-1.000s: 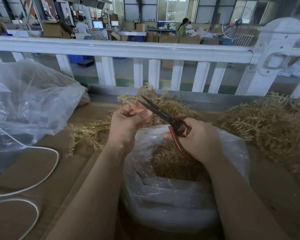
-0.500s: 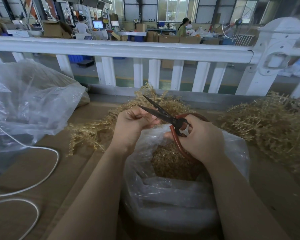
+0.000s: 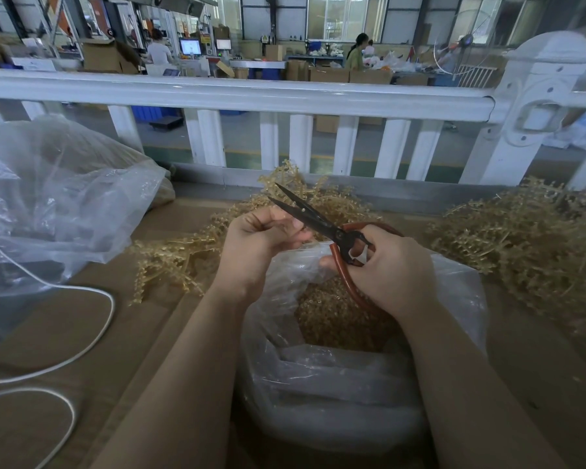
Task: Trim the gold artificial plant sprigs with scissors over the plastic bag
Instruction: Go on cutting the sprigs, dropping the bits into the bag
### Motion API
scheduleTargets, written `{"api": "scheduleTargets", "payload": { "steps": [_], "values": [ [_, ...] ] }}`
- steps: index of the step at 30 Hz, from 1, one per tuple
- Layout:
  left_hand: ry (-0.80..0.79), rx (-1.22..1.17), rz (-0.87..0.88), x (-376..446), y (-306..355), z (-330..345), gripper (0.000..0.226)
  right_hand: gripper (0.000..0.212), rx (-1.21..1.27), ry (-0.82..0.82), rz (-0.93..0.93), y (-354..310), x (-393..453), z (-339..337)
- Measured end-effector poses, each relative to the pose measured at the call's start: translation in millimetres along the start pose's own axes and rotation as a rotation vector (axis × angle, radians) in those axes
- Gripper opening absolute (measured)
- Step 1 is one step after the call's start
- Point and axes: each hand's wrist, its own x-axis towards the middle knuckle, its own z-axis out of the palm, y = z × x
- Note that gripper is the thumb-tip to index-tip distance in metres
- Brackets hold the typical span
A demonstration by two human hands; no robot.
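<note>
The right hand (image 3: pixel 391 269) grips the scissors (image 3: pixel 322 225) by their reddish-brown loop handles, fingers curled through and around the loops, with the dark blades parted in a narrow V that points up and to the left. The left hand (image 3: pixel 261 242) is closed in a loose fist just beside the blades, its fingertips pinched together near the lower blade; it seems to hold a thin piece of gold sprig there, though the piece itself is too small and hidden by the fingers to make out clearly. Both hands hover over the open mouth of the clear plastic bag (image 3: pixel 335 394), which sits on the table (image 3: pixel 65 333) close to the person and holds a heap of gold trimmings (image 3: pixel 332 316) at its bottom. Behind the hands, a pile of gold sprigs (image 3: pixel 183 255) spreads across the table from the left of the left wrist up toward the white railing (image 3: pixel 237 93). A second, larger mound of sprigs (image 3: pixel 528 248) lies on the table to the right of the bag. At the far left sits another big clear bag (image 3: pixel 58 198), crumpled, and a white cord (image 3: pixel 92 336) loops across the table in front of it.
</note>
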Motion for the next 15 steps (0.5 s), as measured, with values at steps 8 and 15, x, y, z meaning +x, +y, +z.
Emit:
{"api": "scheduleTargets", "payload": {
  "steps": [8,15],
  "values": [
    [0.042,0.061,0.039,0.5,0.1,0.9,0.013,0.082,0.029,0.005,0.002,0.7,-0.5,-1.2],
    [0.044,0.161,0.082,0.6,-2.9,2.8,0.001,0.070,-0.044,0.047,-0.046,-0.8,-1.2,-1.8]
  ]
}}
